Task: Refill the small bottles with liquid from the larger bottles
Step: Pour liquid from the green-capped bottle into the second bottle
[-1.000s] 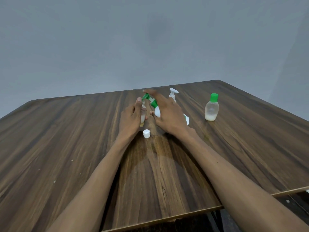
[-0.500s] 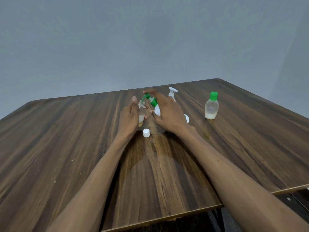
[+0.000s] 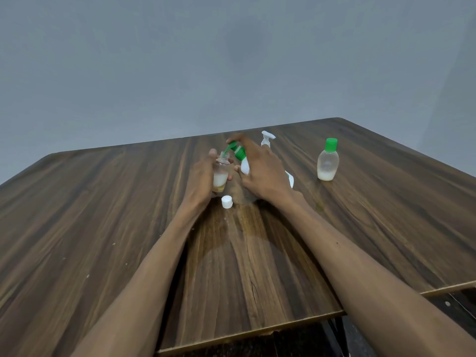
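My left hand [image 3: 199, 180] grips a small clear bottle [image 3: 221, 173], uncapped and upright, partly filled with white liquid over a yellowish layer. My right hand [image 3: 262, 173] holds a larger white bottle [image 3: 244, 163] with a green pump top, tilted left. Its green spout [image 3: 230, 148] sits right above the small bottle's open neck, and my forefinger rests on the pump head. The small bottle's white cap [image 3: 227, 202] lies on the wooden table [image 3: 103, 215] just in front of both hands.
A white pump bottle [image 3: 267, 139] stands behind my right hand, mostly hidden. A clear bottle with a green cap [image 3: 327, 161] and a little white liquid stands to the right. The table's near edge [image 3: 257, 331] runs below my forearms.
My left hand has lifted the small bottle slightly and it now shows more clearly between the fingers. The right hand and pump bottle stay in place.
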